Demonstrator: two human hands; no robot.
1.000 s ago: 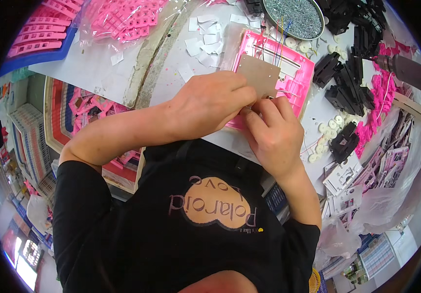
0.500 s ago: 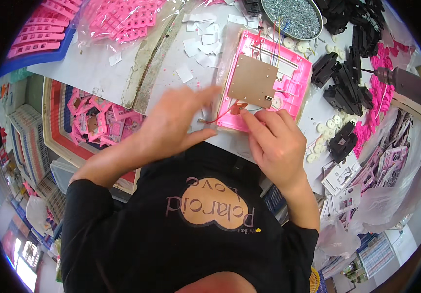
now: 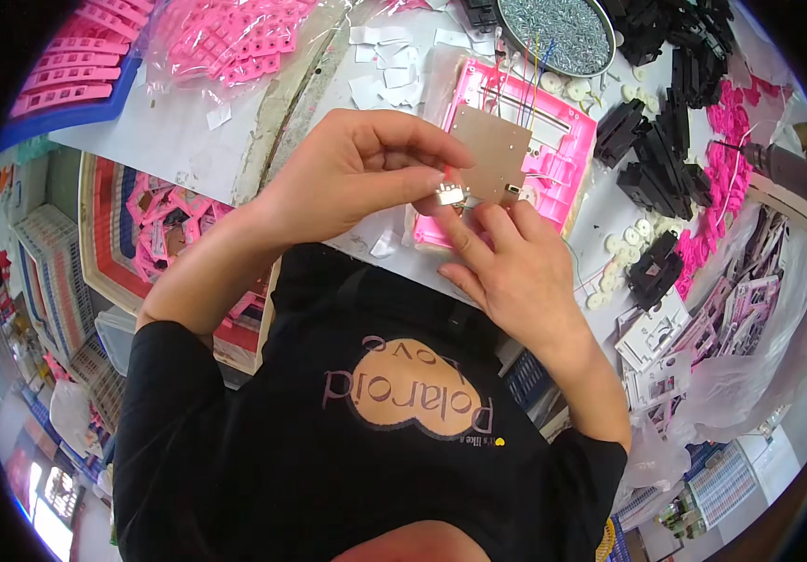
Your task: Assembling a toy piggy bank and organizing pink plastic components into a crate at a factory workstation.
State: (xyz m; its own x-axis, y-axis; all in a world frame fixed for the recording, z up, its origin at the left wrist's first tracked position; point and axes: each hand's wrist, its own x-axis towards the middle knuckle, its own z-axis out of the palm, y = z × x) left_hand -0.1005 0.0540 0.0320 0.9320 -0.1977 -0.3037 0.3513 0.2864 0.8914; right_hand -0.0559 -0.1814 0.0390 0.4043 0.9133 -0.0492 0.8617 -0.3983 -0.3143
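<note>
My left hand (image 3: 342, 178) is closed, pinching a small silver metal part (image 3: 450, 195) with short prongs between thumb and fingertips. A bit of red shows just above that part. Below it my right hand (image 3: 520, 267) has its fingers apart, the index fingertip close to the part; whether they touch I cannot tell. Both hands are over the lower left corner of a pink plastic housing (image 3: 567, 187). A flat brown board (image 3: 488, 150) sits in the housing, with thin coloured wires at its far side. My fingers hide the housing's near left corner.
A round metal tray of screws (image 3: 558, 37) stands at the far right. Black plastic parts (image 3: 661, 159), white round pieces (image 3: 623, 248) and a power screwdriver (image 3: 787, 173) lie on the right. Paper slips (image 3: 389, 70) and a bag of pink parts (image 3: 235, 37) are at the back.
My left hand has moved right and up over the housing and now pinches the small metal part. My right hand has shifted slightly down, its index finger away from the orange-brown piece.
</note>
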